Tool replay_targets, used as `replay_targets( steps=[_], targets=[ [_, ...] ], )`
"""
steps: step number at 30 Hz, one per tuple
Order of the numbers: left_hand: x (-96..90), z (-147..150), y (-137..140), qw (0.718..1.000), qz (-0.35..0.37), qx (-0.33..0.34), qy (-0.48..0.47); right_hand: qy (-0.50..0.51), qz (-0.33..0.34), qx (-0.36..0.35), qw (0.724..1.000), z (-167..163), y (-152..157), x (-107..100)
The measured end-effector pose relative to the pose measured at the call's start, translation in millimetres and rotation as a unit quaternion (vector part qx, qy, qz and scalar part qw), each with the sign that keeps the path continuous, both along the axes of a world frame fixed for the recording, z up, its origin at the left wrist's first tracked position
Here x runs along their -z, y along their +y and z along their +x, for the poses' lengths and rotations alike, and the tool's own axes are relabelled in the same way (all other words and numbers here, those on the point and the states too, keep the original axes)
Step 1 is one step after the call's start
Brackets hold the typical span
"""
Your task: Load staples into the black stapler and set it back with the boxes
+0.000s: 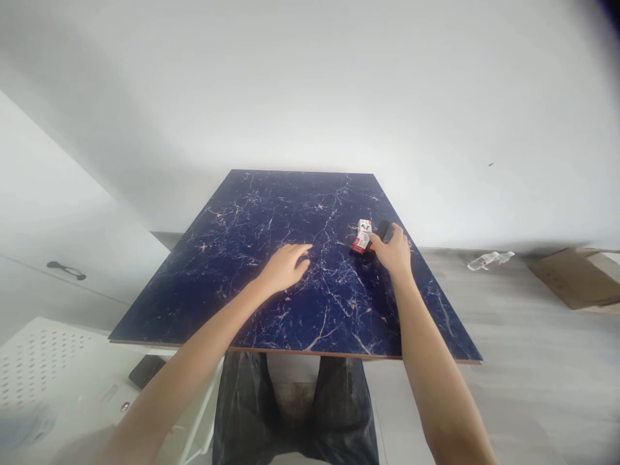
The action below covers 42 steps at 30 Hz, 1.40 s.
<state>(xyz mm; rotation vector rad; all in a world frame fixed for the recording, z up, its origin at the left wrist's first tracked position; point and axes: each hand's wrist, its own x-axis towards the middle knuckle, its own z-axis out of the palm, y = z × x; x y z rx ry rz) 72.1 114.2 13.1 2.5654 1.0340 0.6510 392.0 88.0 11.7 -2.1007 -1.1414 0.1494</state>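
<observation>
My right hand (394, 252) is at the right side of the blue marbled tabletop (271, 219), its fingers closed round a small black object (382, 230) with a bit of orange at its lower end. The hand covers much of that object, so its kind is unclear. Just left of it stands a small white and red box (361, 237) with printing on it. Over the middle of the tabletop my left hand (287, 266) holds nothing, its thumb and fingers apart.
A white cabinet with a dark handle (66, 269) is at the left, above a white perforated surface (39, 361) bearing a dark item (146, 371). On the floor to the right lie a clear plastic bottle (490, 259) and a cardboard box (576, 278). A wall rises behind the table.
</observation>
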Motion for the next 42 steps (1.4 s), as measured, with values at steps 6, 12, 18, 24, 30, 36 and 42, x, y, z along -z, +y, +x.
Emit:
replay_targets(
  steps=[6, 12, 18, 24, 30, 36, 42],
  targets=[
    [10.5, 115.4, 37.4, 0.998, -0.015, 0.061, 0.031, 0.066, -0.023, -0.024, 0.997, 8.3, 1.4, 7.9],
    [14.4, 175.0, 59.4, 0.991, -0.047, 0.080, 0.097, 0.079, -0.003, -0.062, 0.995, 14.5, -0.8, 8.9],
    [20.7, 179.4, 55.1, 0.996, -0.004, 0.078, 0.051, 0.079, 0.005, -0.064, 0.995, 18.7, -0.2, 9.6],
    [18.0, 179.1, 59.0, 0.995, -0.031, 0.079, 0.056, 0.097, 0.016, -0.080, 0.992, 20.0, -2.5, 8.9],
    [22.7, 191.7, 57.1, 0.987, 0.001, 0.125, 0.103, 0.115, 0.001, -0.071, 0.991, 22.6, -0.6, 5.7],
    [23.8, 194.5, 57.9, 0.992, -0.011, 0.123, 0.036, 0.157, 0.013, -0.076, 0.985, 29.7, 3.7, 10.6],
    [22.5, 211.4, 42.5, 0.996, -0.054, 0.073, -0.001, 0.158, 0.009, -0.058, 0.986, 29.4, 4.1, 10.2]
  ],
)
